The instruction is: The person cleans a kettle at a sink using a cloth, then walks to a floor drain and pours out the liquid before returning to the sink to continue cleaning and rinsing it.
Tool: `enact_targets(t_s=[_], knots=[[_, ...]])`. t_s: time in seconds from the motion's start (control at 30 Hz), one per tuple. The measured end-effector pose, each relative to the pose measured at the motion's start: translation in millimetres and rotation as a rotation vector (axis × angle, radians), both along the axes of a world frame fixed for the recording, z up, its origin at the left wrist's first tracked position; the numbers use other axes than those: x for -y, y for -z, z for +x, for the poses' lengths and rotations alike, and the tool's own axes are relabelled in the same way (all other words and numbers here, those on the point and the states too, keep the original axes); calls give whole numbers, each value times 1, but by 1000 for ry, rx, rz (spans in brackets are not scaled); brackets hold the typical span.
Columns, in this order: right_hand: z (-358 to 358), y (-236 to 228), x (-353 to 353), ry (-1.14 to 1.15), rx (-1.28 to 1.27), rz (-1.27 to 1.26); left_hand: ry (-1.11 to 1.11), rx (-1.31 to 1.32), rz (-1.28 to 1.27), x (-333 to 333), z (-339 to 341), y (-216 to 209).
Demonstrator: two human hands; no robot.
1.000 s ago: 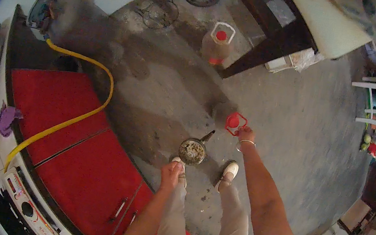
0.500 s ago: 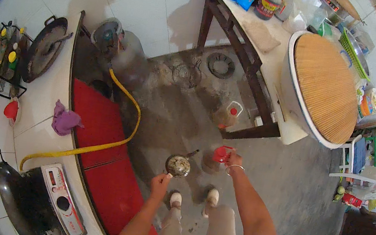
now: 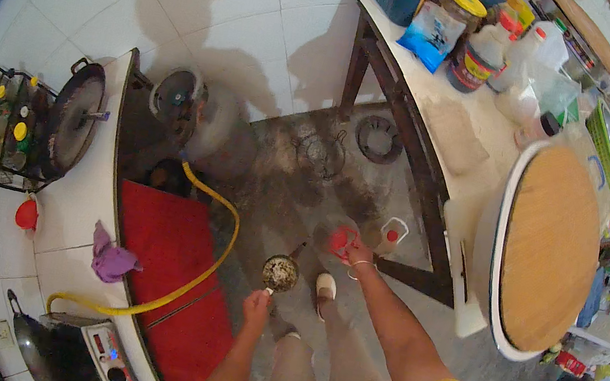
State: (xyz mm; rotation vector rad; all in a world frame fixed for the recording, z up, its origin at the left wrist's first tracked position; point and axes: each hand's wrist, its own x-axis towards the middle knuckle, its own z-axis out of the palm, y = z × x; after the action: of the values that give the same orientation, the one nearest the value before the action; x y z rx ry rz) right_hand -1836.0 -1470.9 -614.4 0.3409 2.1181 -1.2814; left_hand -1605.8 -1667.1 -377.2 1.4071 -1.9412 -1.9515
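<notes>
My left hand is closed round the pale handle of a small round pan. Mottled whitish and dark matter shows inside it, and a dark stick-like part juts out past its far side. To its right, my right hand, with a bracelet at the wrist, grips a red plastic scoop, blurred by motion. Pan and scoop are apart, both held over the floor in front of my feet. What lies in the scoop cannot be made out.
At left, a counter with red doors carries an induction cooker, a wok and a purple cloth. A yellow hose loops from the gas cylinder. A table on the right bears a large covered basin. A plastic jug stands below.
I have stepped forward, with my right foot ahead, and the table and basin look closer. My right hand has swung left with the red scoop, nearer the pan. Both grips stay the same.
</notes>
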Motion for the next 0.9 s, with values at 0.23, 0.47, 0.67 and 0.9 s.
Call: enact_targets(t_s=[0.23, 0.47, 0.67, 0.9], knots=[[-113, 5, 37, -533, -199, 236, -67, -101, 35, 20, -46, 52], [-166, 100, 16, -260, -35, 516, -31, -6, 100, 58, -73, 128], [-167, 40, 30, -216, -264, 545, 6, 0, 68, 65, -75, 179], [-179, 36, 5, -380, -133, 566, 10, -37, 139, 47, -110, 168]])
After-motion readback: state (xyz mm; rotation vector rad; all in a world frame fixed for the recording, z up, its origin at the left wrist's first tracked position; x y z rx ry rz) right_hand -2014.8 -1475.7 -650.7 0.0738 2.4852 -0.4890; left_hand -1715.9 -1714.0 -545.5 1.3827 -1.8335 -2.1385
